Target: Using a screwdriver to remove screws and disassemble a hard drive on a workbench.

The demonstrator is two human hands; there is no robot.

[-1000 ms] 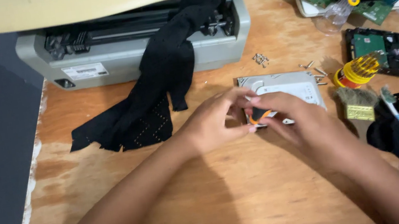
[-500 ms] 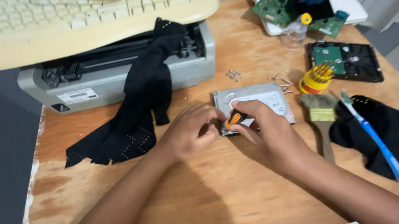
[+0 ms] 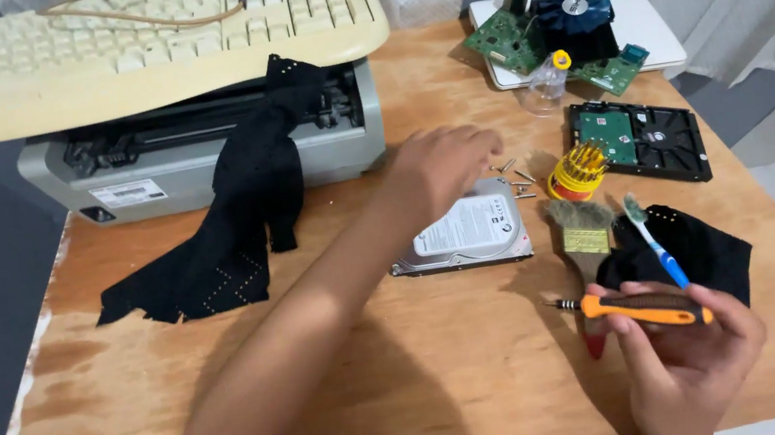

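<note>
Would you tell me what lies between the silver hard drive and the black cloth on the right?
In the head view, a paintbrush lies between the silver hard drive and the black cloth, its bristles pointing away from the person.

Upper left of the frame: a yellowed cream keyboard (image 3: 136,46) atop a grey printer (image 3: 200,157), draped with a black cloth (image 3: 239,227) dotted with tiny pale specks. At centre, a silver hard drive (image 3: 465,234) with a white label. Lower right: an orange-and-black screwdriver (image 3: 644,308), a blue toothbrush (image 3: 656,252). The table (image 3: 429,381) is light brown wood.
</note>
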